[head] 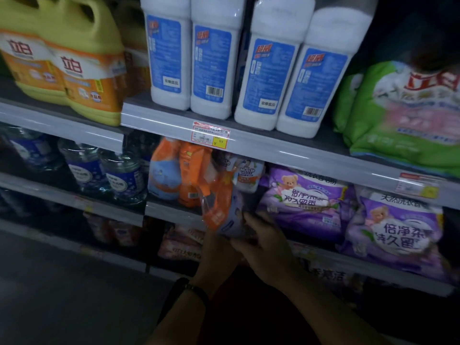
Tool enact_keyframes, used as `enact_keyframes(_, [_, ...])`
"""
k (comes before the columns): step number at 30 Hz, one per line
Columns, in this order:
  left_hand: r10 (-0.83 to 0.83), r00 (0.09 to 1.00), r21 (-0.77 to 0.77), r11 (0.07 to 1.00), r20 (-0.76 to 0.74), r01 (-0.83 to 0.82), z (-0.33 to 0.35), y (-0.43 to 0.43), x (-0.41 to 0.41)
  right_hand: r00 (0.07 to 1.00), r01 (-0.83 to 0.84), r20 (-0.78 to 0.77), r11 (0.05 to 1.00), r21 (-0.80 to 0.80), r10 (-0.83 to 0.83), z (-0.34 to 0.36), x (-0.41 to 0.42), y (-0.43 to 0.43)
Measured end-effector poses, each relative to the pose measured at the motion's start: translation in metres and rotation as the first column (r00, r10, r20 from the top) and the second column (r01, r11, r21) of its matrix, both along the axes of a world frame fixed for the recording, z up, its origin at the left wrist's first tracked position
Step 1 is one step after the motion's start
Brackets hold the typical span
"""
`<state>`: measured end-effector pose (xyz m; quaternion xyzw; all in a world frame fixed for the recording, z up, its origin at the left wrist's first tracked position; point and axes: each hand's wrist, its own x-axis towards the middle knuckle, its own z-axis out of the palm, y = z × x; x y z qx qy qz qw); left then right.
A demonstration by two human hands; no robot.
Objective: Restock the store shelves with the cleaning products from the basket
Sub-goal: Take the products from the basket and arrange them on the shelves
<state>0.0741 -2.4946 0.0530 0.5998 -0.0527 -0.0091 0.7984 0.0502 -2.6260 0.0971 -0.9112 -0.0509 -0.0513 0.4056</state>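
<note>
An orange and blue cleaning-spray pack [220,212] wrapped in clear plastic is tilted at the front edge of the middle shelf [171,212]. Both hands hold its lower end. My left hand [216,257] grips it from below, with a dark band on that wrist. My right hand [263,239] clasps it from the right, fingers curled around the bottom. Right behind it stand similar orange spray bottles [174,170] on the same shelf. The basket is out of view.
Purple detergent bags [303,202] lie right of the pack. Above are white bottles with blue labels [211,61], yellow jugs [82,61] and a green bag [403,108]. Clear blue-labelled bottles [122,175] stand to the left. Pink packs [179,242] fill the lower shelf.
</note>
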Motion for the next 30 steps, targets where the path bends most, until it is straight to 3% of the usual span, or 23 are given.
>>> enact_keyframes(2, [-0.048, 0.999, -0.076, 0.996, -0.016, 0.047, 0.003, 0.007, -0.003, 0.998, -0.046, -0.03, 0.996, 0.073, 0.048, 0.007, -0.007, -0.008])
enact_keyframes(6, [-0.131, 0.989, -0.115, 0.986, -0.067, 0.123, 0.009, 0.021, -0.01, 1.0, 0.017, 0.008, 0.998, 0.068, -0.018, 0.017, -0.003, -0.031])
enact_keyframes(10, [-0.224, 0.958, -0.201, 0.962, -0.182, 0.187, 0.02, 0.036, -0.016, 0.977, 0.127, -0.211, 0.906, 0.403, -0.043, 0.017, 0.018, -0.043])
enact_keyframes(12, [-0.242, 0.944, -0.199, 0.96, -0.225, 0.198, 0.022, 0.043, -0.012, 0.948, 0.088, -0.302, 0.836, 0.542, 0.096, 0.018, 0.029, -0.048])
enact_keyframes(15, [-0.245, 0.943, -0.168, 0.963, -0.224, 0.21, 0.021, 0.047, 0.0, 0.9, -0.001, -0.342, 0.787, 0.617, 0.27, 0.015, 0.039, -0.052])
enact_keyframes(19, [-0.194, 0.969, -0.053, 0.981, -0.151, 0.188, 0.018, 0.042, 0.024, 0.929, 0.12, -0.341, 0.75, 0.65, 0.146, 0.007, 0.054, -0.05])
enact_keyframes(24, [0.041, 0.988, 0.042, 0.998, -0.146, -0.036, 0.005, 0.031, 0.055, 0.963, 0.188, -0.269, 0.695, 0.694, 0.008, 0.003, 0.073, -0.048])
enact_keyframes(26, [0.183, 0.983, 0.204, 0.963, -0.026, -0.173, -0.007, 0.029, 0.06, 0.97, 0.214, -0.237, 0.682, 0.699, -0.061, 0.001, 0.081, -0.044])
enact_keyframes(28, [0.291, 0.94, 0.396, 0.854, 0.175, -0.338, -0.018, 0.026, 0.06, 0.972, 0.227, -0.197, 0.705, 0.672, -0.125, -0.003, 0.092, -0.043])
enact_keyframes(30, [0.275, 0.91, 0.48, 0.78, 0.311, -0.401, -0.027, 0.021, 0.062, 0.97, 0.244, -0.185, 0.716, 0.654, -0.161, -0.009, 0.102, -0.045])
